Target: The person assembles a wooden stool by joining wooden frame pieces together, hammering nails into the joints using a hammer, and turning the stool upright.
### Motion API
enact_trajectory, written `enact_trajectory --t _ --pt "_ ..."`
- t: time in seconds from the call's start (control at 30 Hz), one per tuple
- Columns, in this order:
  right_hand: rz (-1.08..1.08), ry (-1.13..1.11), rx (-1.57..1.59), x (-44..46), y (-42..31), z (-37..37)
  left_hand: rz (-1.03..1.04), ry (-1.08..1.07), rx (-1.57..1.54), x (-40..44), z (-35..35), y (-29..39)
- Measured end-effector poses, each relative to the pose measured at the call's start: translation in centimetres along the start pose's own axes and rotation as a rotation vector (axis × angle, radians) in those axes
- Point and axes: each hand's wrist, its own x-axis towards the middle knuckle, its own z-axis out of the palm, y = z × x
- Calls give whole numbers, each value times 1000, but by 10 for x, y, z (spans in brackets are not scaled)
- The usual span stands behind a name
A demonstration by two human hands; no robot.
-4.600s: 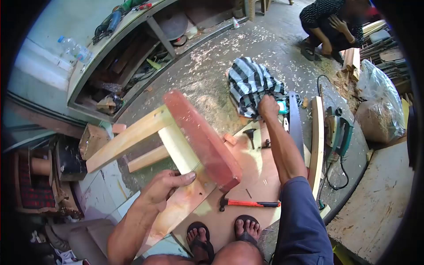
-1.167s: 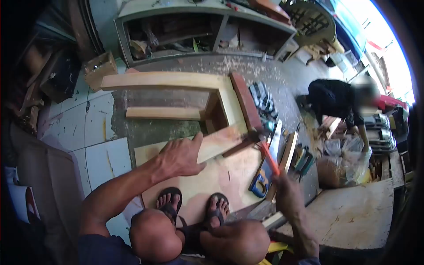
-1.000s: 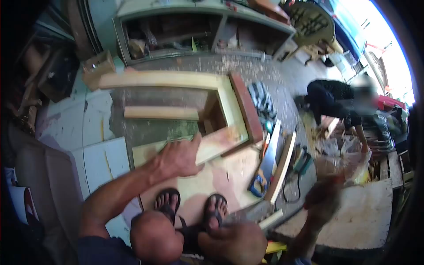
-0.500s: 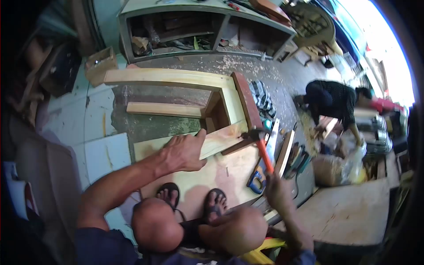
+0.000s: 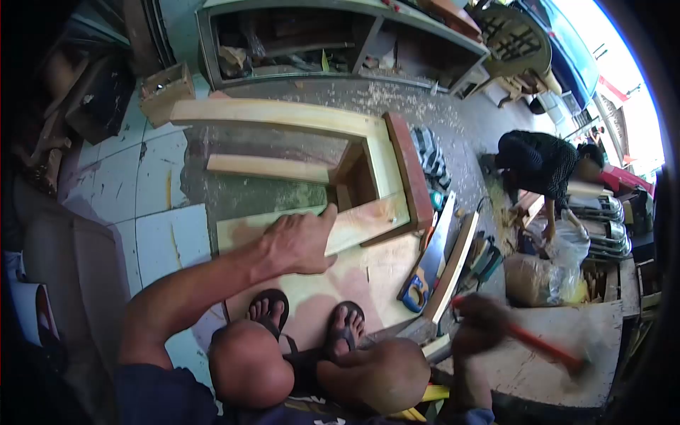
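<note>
My left hand [image 5: 301, 242] is wrapped round the near leg [image 5: 368, 225] of a pale wooden stool-like frame, which lies on its side. A reddish-brown board [image 5: 409, 170] closes the frame's right end. My right hand [image 5: 482, 326] is closed on the orange handle of a hammer [image 5: 542, 347], out to the right and away from the wood. Motion blurs the hammer's head. Under the near leg is a plywood sheet [image 5: 312, 308], with my sandalled feet on it.
A handsaw [image 5: 428, 262], a wood strip [image 5: 457, 265] and a green power tool [image 5: 485, 262] lie right of the frame. Further right, a crouching person [image 5: 538, 163] handles a plastic bag [image 5: 559, 258]. A metal cabinet [image 5: 283, 74] stands behind, near wood shavings.
My right hand has swung the hammer from the frame's red-brown end out to the right and down. My left hand keeps its grip on the leg.
</note>
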Motion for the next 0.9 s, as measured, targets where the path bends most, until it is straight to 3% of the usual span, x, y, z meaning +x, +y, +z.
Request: enact_trajectory --t 0.03,0.1,0.2,0.23,0.3,0.37,0.4,0.43,0.5,0.6,0.63,0.67,0.7,0.77,0.8,0.87,0.9 --pt "-120 -162 -370 2 14 6 -14 -9 15 -2 -7 3" --pt "438 -421 -403 15 -4 18 -14 -31 56 -8 -5 4" --pt "75 -38 -132 29 -13 10 -6 36 51 1 -8 0" --pt "18 133 535 19 -18 15 -35 -29 -8 -3 -8 7" --pt "-186 52 -34 -4 21 23 -11 -14 -31 -1 -13 4" --pt "370 -319 -334 0 17 32 -42 -82 14 -5 -15 10" --pt "511 -385 -301 29 -18 13 -20 -39 4 -5 -10 8" --pt "115 -106 -185 28 -9 5 -21 1 19 3 -17 3" --pt "463 261 1025 14 -20 -9 -2 24 5 -2 -1 3" --pt "165 -48 38 -5 22 33 1 -13 -1 -7 -6 4" --pt "236 -286 -364 -6 33 37 4 -27 35 -5 -9 6" --pt "416 -407 -291 17 -1 17 -10 -51 45 -5 -10 8" --pt "216 -305 -316 29 -15 1 -3 -30 48 1 -13 7" --pt "372 84 535 19 -17 -1 9 32 25 -3 -2 3" --pt "333 310 1005 12 -23 0 -12 -15 -13 -4 -7 4" --pt "265 -130 224 2 11 24 0 -21 15 -4 -6 1" --pt "347 -468 -459 16 5 23 22 8 37 -5 -4 2"
